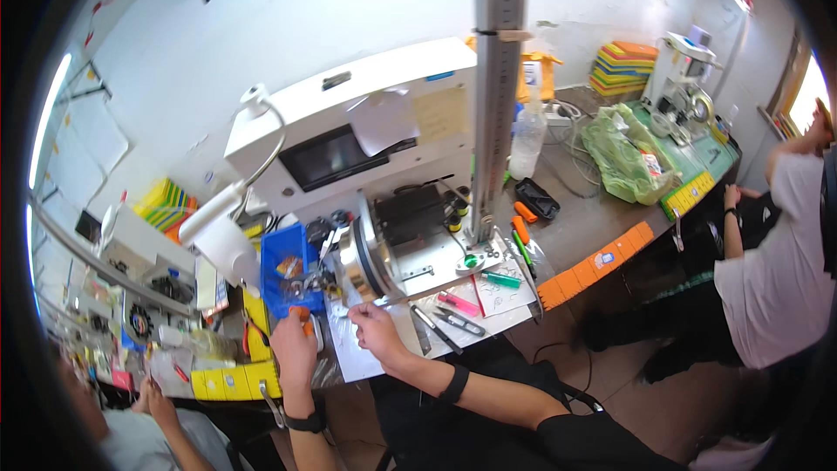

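Observation:
My left hand (295,351) is closed round an orange-handled tool (302,315), whose working end I cannot make out. Close to its right, my right hand (377,332) is pinched at the fingertips; what sits between them is too small to name. Both hands are over the front edge of the bench, before a machine with a round metal disc (370,255). Just beyond my left hand stands a blue bin (282,246) with small parts inside. White paper (362,361) lies under and beside my right hand.
A pink marker (459,303), a black pen (435,330) and a green marker (502,280) lie to the right. A graduated metal column (497,105) rises beyond. Orange edging (596,263) lines the bench. One person (776,288) stands right; another (157,423) works at left.

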`<state>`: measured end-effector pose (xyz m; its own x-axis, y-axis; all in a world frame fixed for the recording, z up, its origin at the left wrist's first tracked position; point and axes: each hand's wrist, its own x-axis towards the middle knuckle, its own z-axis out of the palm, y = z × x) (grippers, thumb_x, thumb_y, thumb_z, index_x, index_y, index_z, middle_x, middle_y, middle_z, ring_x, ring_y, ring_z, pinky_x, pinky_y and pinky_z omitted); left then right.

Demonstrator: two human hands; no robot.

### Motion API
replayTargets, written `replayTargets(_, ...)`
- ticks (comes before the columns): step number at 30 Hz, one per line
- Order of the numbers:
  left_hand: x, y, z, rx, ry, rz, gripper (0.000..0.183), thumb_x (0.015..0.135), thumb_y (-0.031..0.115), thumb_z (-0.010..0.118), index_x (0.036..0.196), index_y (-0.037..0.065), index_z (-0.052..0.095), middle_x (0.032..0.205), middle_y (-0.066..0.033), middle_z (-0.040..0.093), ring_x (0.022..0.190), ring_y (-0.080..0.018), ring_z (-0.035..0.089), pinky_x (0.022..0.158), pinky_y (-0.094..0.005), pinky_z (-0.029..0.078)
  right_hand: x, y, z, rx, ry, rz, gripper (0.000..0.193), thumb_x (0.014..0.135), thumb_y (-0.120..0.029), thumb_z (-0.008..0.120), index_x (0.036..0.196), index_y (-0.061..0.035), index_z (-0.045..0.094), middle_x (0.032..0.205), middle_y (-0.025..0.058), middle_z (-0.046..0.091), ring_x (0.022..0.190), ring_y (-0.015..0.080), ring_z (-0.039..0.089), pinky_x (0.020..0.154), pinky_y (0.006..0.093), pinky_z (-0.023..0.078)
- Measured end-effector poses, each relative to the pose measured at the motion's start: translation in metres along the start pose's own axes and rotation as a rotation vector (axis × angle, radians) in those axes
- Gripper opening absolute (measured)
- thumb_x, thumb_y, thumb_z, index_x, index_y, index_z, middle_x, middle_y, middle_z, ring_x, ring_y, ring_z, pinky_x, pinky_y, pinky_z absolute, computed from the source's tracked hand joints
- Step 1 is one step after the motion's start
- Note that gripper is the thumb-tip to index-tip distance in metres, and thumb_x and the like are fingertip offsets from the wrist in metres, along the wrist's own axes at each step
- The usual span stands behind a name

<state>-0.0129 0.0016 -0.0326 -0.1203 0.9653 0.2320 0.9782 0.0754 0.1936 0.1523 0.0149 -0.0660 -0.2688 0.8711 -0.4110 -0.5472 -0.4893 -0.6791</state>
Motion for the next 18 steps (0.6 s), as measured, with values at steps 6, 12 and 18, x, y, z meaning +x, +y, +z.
replayTargets(6,0.001,-0.012,0.0,0.001,-0.06,-0.126,0.026,0.076,0.007,0.067,0.1,0.005,0.058,0.083,-0.017,0.067,0.084,-0.0382,0.064,0.071,-0.0488,0.048,-0.007,-0.005,-0.002,0.031,-0.026,-0.007,0.006,0.094,-0.014,0.057,0.095,-0.0081,0.056,0.07,-0.0036,0.045,0.053,0.0044,0.04,0.045,0.0205,0.03)
replayTargets(12,-0.005,-0.029,0.016,-0.236,-0.002,-0.177,0.032,0.073,-0.002,0.069,0.101,0.003,0.054,0.08,-0.0123,0.067,0.079,-0.033,0.067,0.07,-0.0415,0.051,-0.018,-0.011,-0.001,-0.014,0.012,0.017,0.01,0.094,-0.013,0.058,0.098,-0.0043,0.055,0.071,-0.003,0.044,0.054,0.0039,0.04,0.046,0.0201,0.03)
replayTargets(18,-0.007,-0.031,0.01,-0.449,0.048,-0.24,0.037,0.075,-0.007,0.066,0.11,0.0,0.055,0.08,-0.0109,0.066,0.074,-0.0227,0.066,0.069,-0.0326,0.052,-0.018,-0.009,0.0,-0.032,0.035,0.016,0.01,0.095,-0.013,0.056,0.096,-0.004,0.054,0.076,-0.001,0.045,0.056,0.0059,0.041,0.048,0.022,0.031)
